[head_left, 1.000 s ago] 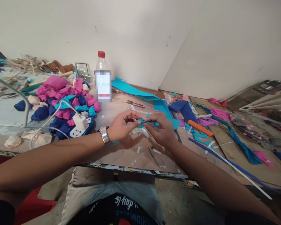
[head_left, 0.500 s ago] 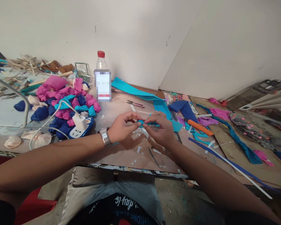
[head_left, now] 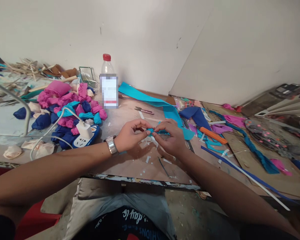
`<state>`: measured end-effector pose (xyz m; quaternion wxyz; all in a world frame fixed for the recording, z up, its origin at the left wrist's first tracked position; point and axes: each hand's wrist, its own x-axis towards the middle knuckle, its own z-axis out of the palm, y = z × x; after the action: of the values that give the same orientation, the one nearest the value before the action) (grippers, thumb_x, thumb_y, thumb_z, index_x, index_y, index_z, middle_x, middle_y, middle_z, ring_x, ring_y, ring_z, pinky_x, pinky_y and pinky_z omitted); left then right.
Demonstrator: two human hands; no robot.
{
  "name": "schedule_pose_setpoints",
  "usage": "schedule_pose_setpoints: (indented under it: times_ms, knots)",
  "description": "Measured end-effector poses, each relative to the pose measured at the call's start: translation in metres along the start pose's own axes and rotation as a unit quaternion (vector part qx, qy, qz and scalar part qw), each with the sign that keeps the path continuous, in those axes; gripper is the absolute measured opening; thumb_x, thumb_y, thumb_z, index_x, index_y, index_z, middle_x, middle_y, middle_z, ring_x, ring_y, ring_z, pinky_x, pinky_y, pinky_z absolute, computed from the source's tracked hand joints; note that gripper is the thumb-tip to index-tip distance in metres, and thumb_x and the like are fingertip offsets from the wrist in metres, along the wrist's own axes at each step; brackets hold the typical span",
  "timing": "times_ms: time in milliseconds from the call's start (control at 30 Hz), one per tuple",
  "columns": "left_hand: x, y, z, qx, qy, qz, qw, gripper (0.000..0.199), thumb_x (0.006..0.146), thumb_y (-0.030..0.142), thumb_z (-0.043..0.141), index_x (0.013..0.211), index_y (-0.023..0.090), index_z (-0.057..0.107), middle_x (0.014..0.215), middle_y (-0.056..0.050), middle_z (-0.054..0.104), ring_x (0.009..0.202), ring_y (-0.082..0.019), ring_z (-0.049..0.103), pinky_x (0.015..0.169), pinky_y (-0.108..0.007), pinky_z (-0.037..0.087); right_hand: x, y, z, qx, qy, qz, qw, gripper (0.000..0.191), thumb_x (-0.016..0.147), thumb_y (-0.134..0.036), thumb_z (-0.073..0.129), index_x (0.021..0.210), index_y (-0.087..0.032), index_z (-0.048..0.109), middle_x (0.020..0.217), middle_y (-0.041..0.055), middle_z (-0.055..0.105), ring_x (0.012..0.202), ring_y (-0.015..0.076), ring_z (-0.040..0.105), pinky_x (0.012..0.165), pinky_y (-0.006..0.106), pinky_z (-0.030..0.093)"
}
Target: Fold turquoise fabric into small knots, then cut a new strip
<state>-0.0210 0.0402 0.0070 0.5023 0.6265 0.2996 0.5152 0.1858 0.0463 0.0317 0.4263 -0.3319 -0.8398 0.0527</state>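
Both hands meet over the middle of the table. My left hand (head_left: 132,136) pinches the left end of a small gathered turquoise fabric piece (head_left: 150,130) between thumb and fingers. Opposite it, my right hand (head_left: 173,138) grips the same piece, its fingertips nearly touching those of the left. Part of the fabric is hidden by the fingers. A long turquoise strip (head_left: 145,96) runs behind the hands and comes forward beside the right hand. Small thread snips (head_left: 144,110) lie behind the fingers. White scraps (head_left: 148,159) are scattered below the hands.
A red-capped bottle (head_left: 107,68) stands at the back left. Left of the hands are a power strip (head_left: 86,138) with a plugged-in charger and a heap of pink, blue and turquoise fabric bundles (head_left: 65,100). An orange cutter (head_left: 213,135) lies to the right, near cardboard (head_left: 240,150).
The view has shifted very slightly. Both hands keep their hold on the turquoise piece, with no other clear movement.
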Motion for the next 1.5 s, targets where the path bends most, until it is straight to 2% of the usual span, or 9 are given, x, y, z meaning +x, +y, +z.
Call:
schedule_pose_setpoints:
  times_ms: [133,367,600,767,900,1000,1233,1500]
  knots:
    - [0.0009,0.0015,0.0005,0.030,0.014,0.023,0.999,0.030,0.082,0.038,0.084,0.097,0.016,0.070,0.101,-0.008,0.077,0.093,-0.019,0.070,0.087,-0.034,0.052,-0.0004,0.0014,0.0009,0.002,0.000,0.000,1.000,0.012,0.092,-0.032,0.073,0.083,-0.026,0.067,0.081,0.0011,0.075,0.081,0.0228,0.066,0.085,0.044,0.048]
    - [0.0016,0.0013,-0.0016,0.003,0.007,0.012,1.000,0.032,0.088,0.043,0.078,0.103,0.016,0.067,0.097,-0.007,0.075,0.085,-0.017,0.069,0.082,-0.032,0.053,0.0011,0.0032,-0.0005,0.006,0.002,-0.029,1.000,0.013,0.095,-0.038,0.075,0.093,-0.026,0.072,0.086,0.0019,0.077,0.084,0.0228,0.068,0.085,0.043,0.047]
    - [0.0010,0.0006,-0.0025,0.016,-0.001,0.023,1.000,0.033,0.089,0.045,0.078,0.102,0.016,0.067,0.098,-0.008,0.075,0.088,-0.017,0.070,0.081,-0.031,0.054,-0.0001,0.0054,-0.0008,-0.005,0.000,-0.023,1.000,0.008,0.096,-0.034,0.074,0.094,-0.027,0.074,0.087,0.0023,0.078,0.087,0.0238,0.068,0.084,0.042,0.046]
    - [0.0002,-0.0004,-0.0022,0.038,-0.005,0.034,0.999,0.033,0.086,0.039,0.082,0.105,0.016,0.069,0.106,-0.009,0.077,0.097,-0.020,0.073,0.091,-0.034,0.054,0.0005,0.0034,-0.0009,-0.008,-0.002,-0.017,1.000,0.006,0.095,-0.029,0.073,0.091,-0.025,0.072,0.086,0.0021,0.077,0.085,0.0230,0.067,0.084,0.041,0.045]
    - [-0.0018,-0.0011,-0.0012,0.050,-0.015,0.030,0.998,0.031,0.090,0.037,0.078,0.111,0.015,0.069,0.116,-0.012,0.077,0.108,-0.023,0.073,0.096,-0.036,0.055,0.0002,0.0029,-0.0004,-0.007,-0.002,-0.023,1.000,0.007,0.096,-0.030,0.073,0.092,-0.025,0.072,0.087,0.0025,0.077,0.085,0.0226,0.067,0.085,0.041,0.046]
    - [-0.0034,-0.0012,0.0000,0.054,-0.026,0.034,0.998,0.030,0.094,0.036,0.073,0.116,0.016,0.068,0.122,-0.013,0.075,0.113,-0.024,0.073,0.097,-0.036,0.056,-0.0001,0.0033,-0.0001,-0.009,-0.001,-0.020,1.000,0.011,0.096,-0.034,0.073,0.091,-0.025,0.072,0.087,0.0030,0.078,0.087,0.0228,0.067,0.084,0.041,0.046]
    - [-0.0052,0.0004,0.0010,0.084,-0.053,0.095,0.990,0.029,0.100,0.031,0.064,0.126,0.018,0.061,0.131,-0.013,0.072,0.121,-0.024,0.071,0.104,-0.037,0.055,-0.0002,0.0041,-0.0004,-0.012,0.004,0.001,1.000,0.023,0.096,-0.046,0.073,0.087,-0.025,0.071,0.085,0.0022,0.077,0.085,0.0231,0.067,0.084,0.042,0.044]
    - [-0.0073,-0.0014,-0.0041,0.160,-0.076,0.110,0.978,0.043,0.105,0.029,0.050,0.148,0.022,0.050,0.146,-0.014,0.063,0.134,-0.029,0.062,0.115,-0.049,0.048,0.0010,0.0042,-0.0004,-0.006,-0.010,0.006,1.000,0.030,0.090,-0.055,0.076,0.098,-0.026,0.074,0.088,0.0029,0.078,0.088,0.0242,0.070,0.088,0.042,0.046]
